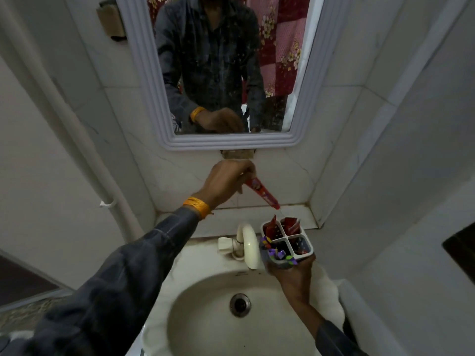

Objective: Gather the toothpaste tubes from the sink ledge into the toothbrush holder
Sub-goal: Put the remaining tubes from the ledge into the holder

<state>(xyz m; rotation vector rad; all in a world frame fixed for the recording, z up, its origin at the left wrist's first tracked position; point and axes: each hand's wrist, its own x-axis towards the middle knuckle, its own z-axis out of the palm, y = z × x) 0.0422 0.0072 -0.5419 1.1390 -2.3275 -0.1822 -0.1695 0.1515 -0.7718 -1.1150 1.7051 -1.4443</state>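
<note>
We hold a red toothpaste tube point(261, 191) in our left hand point(226, 183), raised in front of the tiled wall above the sink ledge point(295, 214). The fingers are curled and pinch the tube at its upper end; the tube slopes down to the right, and its lower tip hangs just above the far-left compartment of the toothbrush holder point(286, 242), not yet inside it. An orange band point(198, 205) sits on the left wrist.

Our right hand point(293, 276) supports the holder from below, fingers wrapped around its base, just right of the white tap point(248, 245) and above the rim of the basin point(205, 317). The holder is white with four compartments. The two far compartments each contain red tubes point(281, 227); the two near compartments show dark contents that we cannot identify. Purple decoration marks the holder's near edge.

A white-framed mirror point(154, 98) hangs on the wall above.
</note>
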